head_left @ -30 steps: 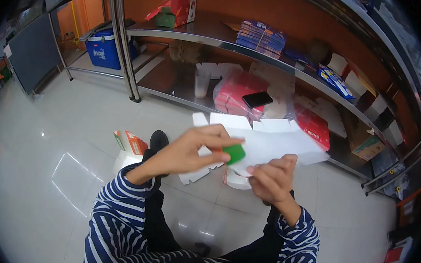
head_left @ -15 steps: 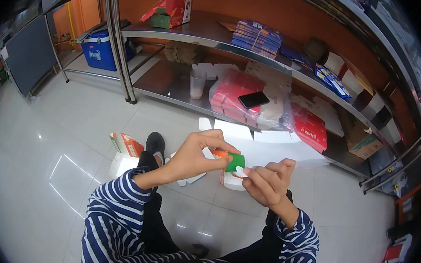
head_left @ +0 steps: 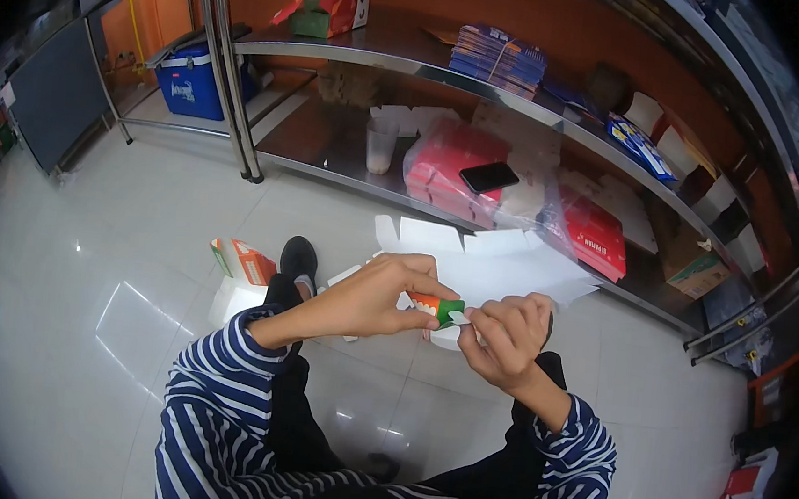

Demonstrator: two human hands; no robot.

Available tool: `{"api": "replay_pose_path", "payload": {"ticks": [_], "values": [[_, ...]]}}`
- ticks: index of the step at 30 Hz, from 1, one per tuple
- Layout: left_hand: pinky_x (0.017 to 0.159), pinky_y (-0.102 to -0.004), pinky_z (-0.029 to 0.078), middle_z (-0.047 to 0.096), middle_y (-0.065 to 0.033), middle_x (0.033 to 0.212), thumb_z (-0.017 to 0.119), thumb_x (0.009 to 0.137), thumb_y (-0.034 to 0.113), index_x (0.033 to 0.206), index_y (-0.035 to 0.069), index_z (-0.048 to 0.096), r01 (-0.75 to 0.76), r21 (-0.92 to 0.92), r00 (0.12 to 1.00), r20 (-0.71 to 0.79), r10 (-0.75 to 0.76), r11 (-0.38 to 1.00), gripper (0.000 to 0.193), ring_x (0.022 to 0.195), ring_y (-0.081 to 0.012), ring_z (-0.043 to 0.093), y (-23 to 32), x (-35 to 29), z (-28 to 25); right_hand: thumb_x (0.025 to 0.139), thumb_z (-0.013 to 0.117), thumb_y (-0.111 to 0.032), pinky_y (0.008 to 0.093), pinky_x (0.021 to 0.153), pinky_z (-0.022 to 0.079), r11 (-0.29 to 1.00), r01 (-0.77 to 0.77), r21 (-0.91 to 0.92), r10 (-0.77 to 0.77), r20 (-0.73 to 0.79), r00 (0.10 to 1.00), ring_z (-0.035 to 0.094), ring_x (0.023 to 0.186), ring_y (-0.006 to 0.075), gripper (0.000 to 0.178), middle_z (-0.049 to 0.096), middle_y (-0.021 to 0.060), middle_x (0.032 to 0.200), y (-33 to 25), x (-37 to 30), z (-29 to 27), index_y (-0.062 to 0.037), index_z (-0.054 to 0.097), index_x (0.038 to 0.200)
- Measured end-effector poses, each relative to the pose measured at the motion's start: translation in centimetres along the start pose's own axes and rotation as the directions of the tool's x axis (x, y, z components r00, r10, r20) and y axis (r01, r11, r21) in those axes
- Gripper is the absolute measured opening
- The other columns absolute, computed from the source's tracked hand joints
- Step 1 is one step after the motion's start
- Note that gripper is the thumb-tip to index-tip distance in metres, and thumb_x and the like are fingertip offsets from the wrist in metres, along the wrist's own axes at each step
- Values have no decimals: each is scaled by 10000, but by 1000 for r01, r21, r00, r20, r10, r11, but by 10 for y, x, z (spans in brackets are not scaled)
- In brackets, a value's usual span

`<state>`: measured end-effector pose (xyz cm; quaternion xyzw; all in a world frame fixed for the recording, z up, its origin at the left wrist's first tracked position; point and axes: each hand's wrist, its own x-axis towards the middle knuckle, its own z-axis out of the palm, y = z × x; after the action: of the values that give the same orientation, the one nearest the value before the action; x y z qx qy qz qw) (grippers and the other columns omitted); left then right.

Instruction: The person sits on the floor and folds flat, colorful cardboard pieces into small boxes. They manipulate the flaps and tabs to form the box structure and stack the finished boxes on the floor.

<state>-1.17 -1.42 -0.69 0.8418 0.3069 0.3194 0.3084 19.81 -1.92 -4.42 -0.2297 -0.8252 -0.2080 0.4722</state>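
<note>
A small orange-and-green card piece (head_left: 449,310) is pinched between the thumb and fingers of my left hand (head_left: 379,295). My right hand (head_left: 509,341) is closed at the green end, its thumb and forefinger gripping a white flap (head_left: 459,318). Whether this flap is part of the card piece I cannot tell. Both hands are above the floor, between my knees. Behind them lie flat white carton blanks (head_left: 487,266) with cut tabs. By my left foot stands an orange, green and white carton (head_left: 254,262), partly folded up.
A steel shelf unit stands ahead. Its lower shelf bears a plastic cup (head_left: 380,147), a black phone (head_left: 490,177) on plastic-wrapped red cartons (head_left: 448,164), and more red cartons (head_left: 593,232). Above is a tied blue stack (head_left: 497,58). A blue cooler (head_left: 191,88) sits left.
The card piece has turned, showing more orange and less of the green face. My right hand has shifted slightly left, closer to my left hand. The view has tilted a little.
</note>
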Motion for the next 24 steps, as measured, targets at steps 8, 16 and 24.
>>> {"api": "replay_pose_path", "payload": {"ticks": [8, 16, 24], "values": [[666, -314, 423, 581, -87, 776, 723, 693, 113, 1020, 79, 671, 83, -85, 996, -36, -87, 993, 333, 717, -200, 535, -19, 2, -9, 592, 719, -74, 319, 612, 295, 985, -91, 148, 76, 104, 992, 491, 576, 131, 225, 580, -12, 717, 7, -2, 3, -90, 637, 801], [673, -306, 412, 565, -85, 753, 722, 704, 139, 1047, 91, 664, 76, -6, 985, 158, -74, 997, 351, 724, -192, 531, -15, -2, -8, 565, 696, -29, 335, 611, 306, 994, 99, 52, -101, 44, 994, 502, 589, 136, 289, 568, -10, 719, -4, -10, 3, -72, 655, 848], [685, -327, 430, 569, -106, 783, 706, 699, 101, 1013, 64, 666, 32, 31, 985, 170, -37, 999, 319, 754, -237, 559, -17, -4, -4, 589, 691, -92, 331, 610, 332, 991, 124, 43, -128, 113, 985, 513, 595, 114, 253, 570, -30, 745, -4, -13, 8, -85, 654, 840]]}}
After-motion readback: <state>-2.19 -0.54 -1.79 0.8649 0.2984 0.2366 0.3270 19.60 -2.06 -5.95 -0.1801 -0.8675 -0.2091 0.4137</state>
